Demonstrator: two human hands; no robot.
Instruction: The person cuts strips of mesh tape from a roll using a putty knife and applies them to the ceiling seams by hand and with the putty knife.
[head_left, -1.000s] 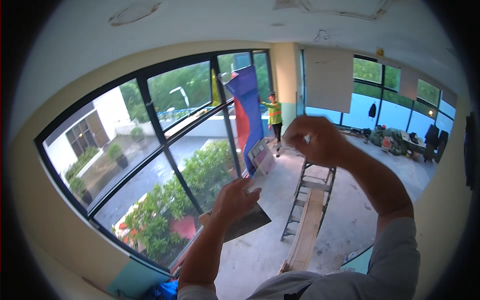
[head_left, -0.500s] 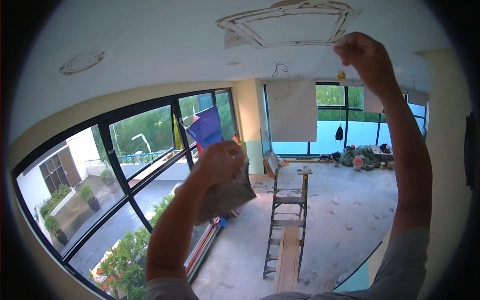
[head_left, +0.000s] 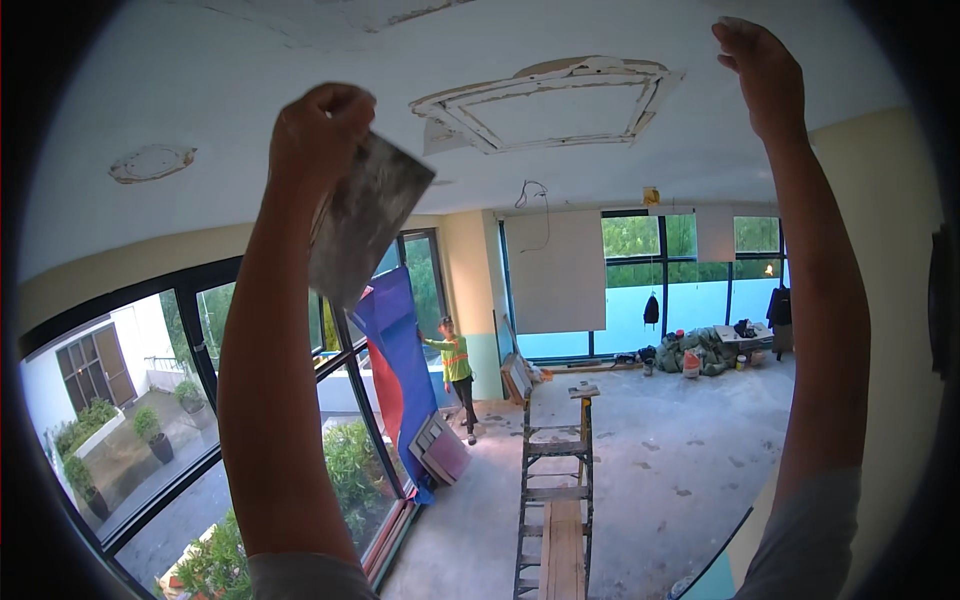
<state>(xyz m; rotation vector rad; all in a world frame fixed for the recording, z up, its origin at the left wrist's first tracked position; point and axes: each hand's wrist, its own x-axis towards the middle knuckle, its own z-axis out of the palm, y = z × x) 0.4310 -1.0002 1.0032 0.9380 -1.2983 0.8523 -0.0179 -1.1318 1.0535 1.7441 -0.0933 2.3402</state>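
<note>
My left hand (head_left: 318, 135) is raised high at the left, its fingers closed on the upper edge of a flat grey rectangular plate (head_left: 372, 215). The plate hangs tilted beneath the hand, its face smeared with dark and pale patches. At the upper right my right hand (head_left: 768, 80) is up close to the white ceiling (head_left: 560, 30). Its thumb and fingers are pinched together; anything between them is too small to make out. Between my hands, farther off, a rectangular frame-like patch (head_left: 560, 68) with rough beige edges is set in the ceiling.
Below stands a stepladder (head_left: 555, 450) with a wooden plank (head_left: 563, 545) against it. A person (head_left: 456, 362) in a yellow-green vest stands beside a tall blue and red panel (head_left: 398, 345). Loose wires (head_left: 535, 190) dangle from the ceiling. Bundles (head_left: 692, 352) lie by the far windows.
My left hand has risen and moved left with the plate. My right hand has gone up and slightly right. The view has shifted, bringing the person and more ceiling into sight.
</note>
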